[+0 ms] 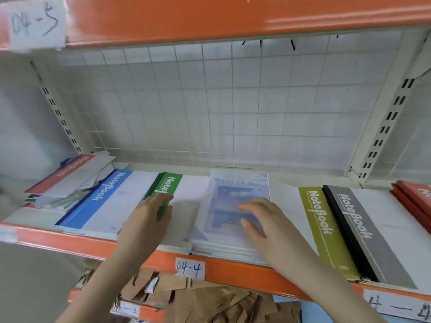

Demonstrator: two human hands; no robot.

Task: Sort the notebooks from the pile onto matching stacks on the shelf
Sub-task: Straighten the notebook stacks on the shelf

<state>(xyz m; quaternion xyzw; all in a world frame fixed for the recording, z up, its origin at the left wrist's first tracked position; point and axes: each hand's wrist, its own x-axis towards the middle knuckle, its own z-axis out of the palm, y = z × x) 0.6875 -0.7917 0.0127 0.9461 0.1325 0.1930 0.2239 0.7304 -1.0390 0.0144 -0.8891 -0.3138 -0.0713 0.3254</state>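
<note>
The pale blue "Want to do" notebook (238,206) lies on top of its own stack (224,250) at the middle of the shelf (233,269), its front edge close to the orange lip. The likeliest slip, as I judge it, is this slick-covered top copy skating sideways or forward off the stack if it is pushed unevenly, since the stack's lower copies already show slightly fanned edges. It could also ride over onto the green-spined notebook stack (170,185) just beside it on the left and muddle the two sorts.

The right hand (261,220) rests on the cover's right half with fingers spread and fairly straight, pressing flat rather than gripping. The left hand (149,220) lies at the green stack's front corner, fingers extended over the green spine; whether it pinches anything I cannot tell.

Further out lie the blue-spined stack (105,201), the olive (324,229) and grey (363,231) stacks, and an untidy pile (67,183) at far left.
</note>
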